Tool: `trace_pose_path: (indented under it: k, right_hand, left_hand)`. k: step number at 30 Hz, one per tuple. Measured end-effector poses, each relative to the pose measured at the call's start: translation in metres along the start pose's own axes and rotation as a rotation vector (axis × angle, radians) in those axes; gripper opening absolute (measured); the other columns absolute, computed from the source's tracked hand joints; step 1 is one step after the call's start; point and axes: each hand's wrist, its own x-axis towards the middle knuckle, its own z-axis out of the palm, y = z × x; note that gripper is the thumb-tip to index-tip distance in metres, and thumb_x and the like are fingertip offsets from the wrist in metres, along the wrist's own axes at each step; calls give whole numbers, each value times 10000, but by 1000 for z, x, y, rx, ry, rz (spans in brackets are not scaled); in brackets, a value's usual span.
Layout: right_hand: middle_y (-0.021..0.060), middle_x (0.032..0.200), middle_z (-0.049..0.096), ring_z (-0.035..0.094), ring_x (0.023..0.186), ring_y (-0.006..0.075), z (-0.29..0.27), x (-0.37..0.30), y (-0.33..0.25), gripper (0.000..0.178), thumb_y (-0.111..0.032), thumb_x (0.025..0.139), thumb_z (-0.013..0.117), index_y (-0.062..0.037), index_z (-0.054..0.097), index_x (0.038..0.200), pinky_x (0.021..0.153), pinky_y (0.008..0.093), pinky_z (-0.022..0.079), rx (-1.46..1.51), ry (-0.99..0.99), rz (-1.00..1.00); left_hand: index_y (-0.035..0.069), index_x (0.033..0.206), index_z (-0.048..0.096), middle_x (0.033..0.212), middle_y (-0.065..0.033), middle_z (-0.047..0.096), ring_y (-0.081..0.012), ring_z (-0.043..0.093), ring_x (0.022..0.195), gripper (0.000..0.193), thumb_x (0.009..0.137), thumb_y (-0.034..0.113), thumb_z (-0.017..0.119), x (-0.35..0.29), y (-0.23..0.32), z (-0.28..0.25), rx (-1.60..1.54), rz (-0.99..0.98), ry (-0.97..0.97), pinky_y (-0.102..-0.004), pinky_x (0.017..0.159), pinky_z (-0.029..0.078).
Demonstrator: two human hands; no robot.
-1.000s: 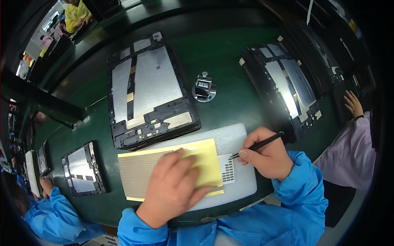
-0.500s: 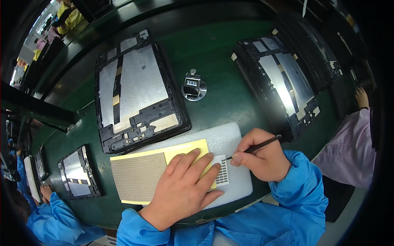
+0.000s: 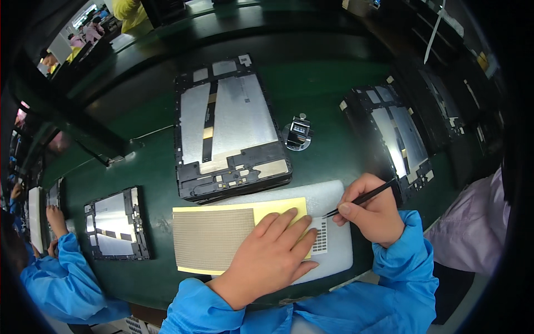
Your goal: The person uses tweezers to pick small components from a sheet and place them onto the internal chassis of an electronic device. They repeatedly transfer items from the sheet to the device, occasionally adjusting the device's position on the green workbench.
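My left hand (image 3: 272,250) lies flat with fingers spread on a yellow backing sheet (image 3: 278,207), pressing it down. Rows of thin brown strips (image 3: 214,238) cover the sheet's left part. Beside my left fingertips, a small white sheet with dark rectangles (image 3: 320,238) sticks out, partly covered by the hand. My right hand (image 3: 371,214) is closed around black tweezers (image 3: 374,193), whose tips point down-left to the upper edge of the white sheet; whether they touch it I cannot tell. Both sheets rest on a white foam pad (image 3: 334,196).
Beyond the pad lies a stack of black-framed device panels (image 3: 233,128). A metal tally counter (image 3: 298,133) stands right of it. More panels lie at the right (image 3: 397,136) and left (image 3: 115,225). Co-workers sit either side, a blue sleeve (image 3: 67,278) left, a pink sleeve (image 3: 470,220) right.
The view has shifted, so the table's things appear farther right. The tweezers' tips now show more clearly beside the white sheet. My left hand keeps its place on the yellow sheet.
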Motion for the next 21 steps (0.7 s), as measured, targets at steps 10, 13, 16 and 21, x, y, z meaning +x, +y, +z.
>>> trace_pose_path:
  k: [10, 13, 16, 21]
  right_hand:
    - [95, 839, 656, 659, 779, 123, -9, -8, 19, 136, -25, 901, 664, 10, 537, 935, 686, 252, 541, -98, -34, 58]
    - [92, 841, 657, 657, 785, 121, -9, -8, 18, 130, -20, 902, 661, 11, 539, 937, 686, 249, 537, -102, -53, 64]
    - [95, 839, 655, 663, 784, 126, -9, -8, 18, 130, -17, 901, 659, 13, 537, 931, 684, 251, 542, -98, -44, 84]
    - [102, 837, 645, 695, 776, 163, -8, -6, 16, 138, -7, 897, 659, 18, 526, 925, 686, 268, 581, 38, 16, 131]
  left_hand:
    - [107, 1151, 646, 1234, -86, 587, -322, 513, 1206, 498, 757, 396, 743, 2, 3, -2, 43, -33, -56, -452, 1012, 401]
    - [112, 1155, 646, 1235, -83, 587, -319, 509, 1210, 497, 760, 399, 741, 2, 3, -1, 48, -37, -62, -451, 1012, 400]
    - [113, 1156, 646, 1236, -83, 587, -319, 507, 1213, 496, 764, 401, 740, 3, 3, -2, 50, -41, -69, -452, 1012, 399]
    - [111, 1158, 644, 1236, -90, 585, -321, 506, 1215, 497, 765, 399, 739, 3, 5, -3, 46, -47, -67, -451, 1012, 399]
